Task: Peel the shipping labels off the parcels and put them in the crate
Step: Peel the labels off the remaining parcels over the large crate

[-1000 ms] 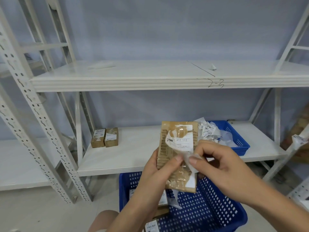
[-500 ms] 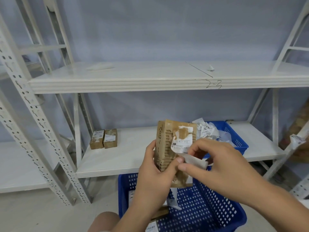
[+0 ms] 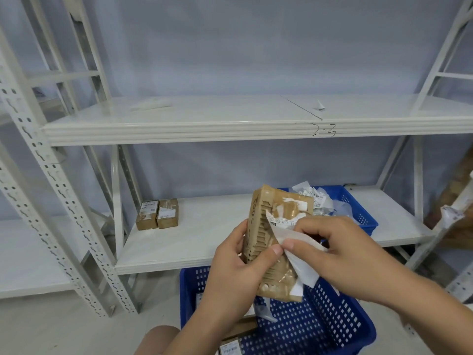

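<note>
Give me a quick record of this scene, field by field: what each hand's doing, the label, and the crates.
Left hand: holds the brown parcel upright
Right hand: pinches the white label, partly peeled
Floor crate: blue, below the hands, labelled parcels inside
Shelf crate: blue, holds loose paper scraps
Lower shelf: two small boxes at left

You have room on the lower shelf between the two small boxes and the blue crate — the upper shelf closes it above, the blue basket in front.
</note>
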